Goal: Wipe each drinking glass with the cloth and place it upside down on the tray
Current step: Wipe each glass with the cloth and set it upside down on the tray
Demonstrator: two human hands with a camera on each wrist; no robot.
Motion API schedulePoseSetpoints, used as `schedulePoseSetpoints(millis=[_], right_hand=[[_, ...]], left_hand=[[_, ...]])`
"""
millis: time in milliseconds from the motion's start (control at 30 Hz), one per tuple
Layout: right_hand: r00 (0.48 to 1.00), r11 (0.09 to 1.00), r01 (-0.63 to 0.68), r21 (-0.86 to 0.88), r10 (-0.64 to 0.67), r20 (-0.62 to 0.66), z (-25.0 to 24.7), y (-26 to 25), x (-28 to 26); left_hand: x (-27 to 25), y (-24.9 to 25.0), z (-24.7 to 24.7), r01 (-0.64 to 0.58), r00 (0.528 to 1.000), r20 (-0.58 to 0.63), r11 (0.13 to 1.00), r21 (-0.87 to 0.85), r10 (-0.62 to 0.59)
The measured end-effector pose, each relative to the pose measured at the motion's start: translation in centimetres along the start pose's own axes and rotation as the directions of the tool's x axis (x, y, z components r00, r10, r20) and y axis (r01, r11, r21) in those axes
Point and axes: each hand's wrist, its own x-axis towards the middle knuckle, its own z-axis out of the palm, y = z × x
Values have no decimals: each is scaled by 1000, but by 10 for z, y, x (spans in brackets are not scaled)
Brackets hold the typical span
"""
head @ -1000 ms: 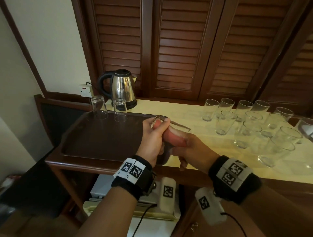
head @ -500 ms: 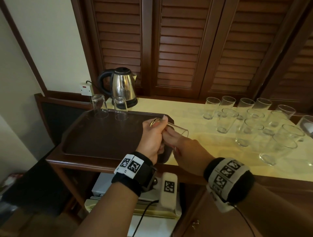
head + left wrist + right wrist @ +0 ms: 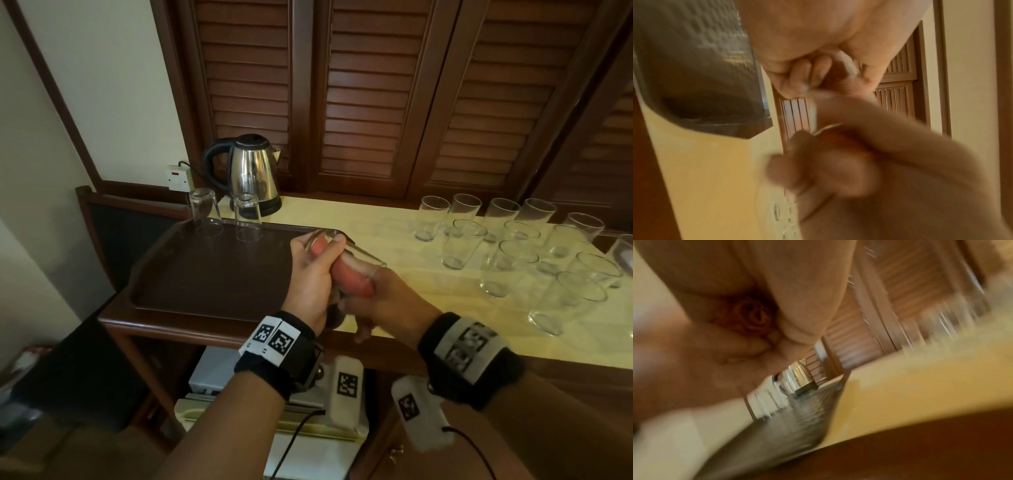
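Observation:
A clear drinking glass (image 3: 356, 257) lies on its side in the air over the tray's right edge. My left hand (image 3: 313, 270) grips its base end. A pinkish-orange cloth (image 3: 352, 279) is stuffed inside the glass, and my right hand (image 3: 380, 301) grips the cloth at the glass's mouth. In the blurred right wrist view the bunched cloth (image 3: 750, 318) sits between my fingers. The brown tray (image 3: 212, 274) carries two glasses upside down, one (image 3: 204, 212) at the far left and one (image 3: 247, 217) beside it.
Several upright glasses (image 3: 507, 246) crowd the yellow counter (image 3: 404, 246) on the right. A steel kettle (image 3: 251, 173) stands behind the tray. Louvred wooden doors (image 3: 370, 96) rise at the back. A white appliance (image 3: 274, 428) sits on the shelf below.
My right hand twisted and pushed the cloth deeper into the glass, then back out a little. The glass stayed over the tray's right edge in my left hand.

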Motion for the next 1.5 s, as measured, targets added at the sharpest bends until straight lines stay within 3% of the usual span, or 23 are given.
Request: schedulePoseSetpoints(millis=[67,100,167,233,267,333,400,467,567,633,667,767,867,900,967,1033,1100,1167,1233,1300,1400,1433,1500], right_hand=[[995,955,-99,278,91,40,-6,-5,-4],[994,963,-111,245,106,32,-8,-3,-4],[998,992,-44,-118,38,-46,-8,-1,0],[993,783,93,-615,-117,2,-8,2,2],[988,699,141,-701,-145,54,-5,4,2],[989,821,143,-553,-145,41,-2,8,3],[1000,996,16,-87,-17,-16,-2,4,-3],[996,976,-91,196,91,5,-6,1,-6],[1000,981,17,-192,-17,-2,-9,1,-2],[981,803,174,-570,-195,26,-7,6,1],[971,763,212,-611,-235,43,-5,11,3],[994,981,94,-167,-101,-32,-3,9,0],[996,969,-86,232,87,10,-8,4,-6],[997,981,-75,179,75,11,-10,4,-6],[1000,965,16,-263,-23,-20,-12,10,-3],[987,729,142,-670,-152,44,-8,15,0],[980,772,181,-609,-197,41,-2,18,2],[995,975,91,-203,-98,-27,-4,13,1],[999,984,-51,173,49,12,-10,3,-2],[998,992,-60,112,60,4,-16,3,-1],[996,860,45,-509,-75,-39,-15,7,3],[992,813,100,-574,-129,-10,-13,10,5],[995,940,73,-335,-90,-35,-10,8,5]], left_hand=[[-1,-1,0,-24,999,36,999,-24,25],[0,-1,-1,-28,999,48,999,24,27],[3,-1,-3,-1,999,37,988,154,-5],[5,0,-3,34,999,-3,982,188,-34],[4,1,-1,51,999,-9,985,165,-50],[2,0,3,40,999,-4,995,88,-40],[-1,-3,5,2,1000,4,999,43,-2],[-2,-5,4,-24,999,28,999,29,23],[2,-3,-2,27,1000,-4,988,149,-27],[4,0,-3,82,997,-18,977,198,-80],[5,1,-2,89,996,-7,978,191,-90],[3,-2,1,30,998,51,994,108,-36],[2,-8,0,23,996,85,999,42,-26],[2,-8,-1,35,996,79,995,88,-42],[4,-8,-2,79,996,17,975,209,-84],[8,-7,0,93,995,-36,977,191,-88],[10,-7,4,64,997,-54,992,112,-59],[9,-8,7,32,999,-37,999,37,-31],[9,-10,6,11,1000,14,1000,10,-11],[13,-9,2,28,998,60,996,89,-33],[22,-10,-9,124,989,50,963,239,-140],[25,-11,-11,139,987,48,961,239,-155],[24,-13,-11,138,986,62,970,200,-153]])
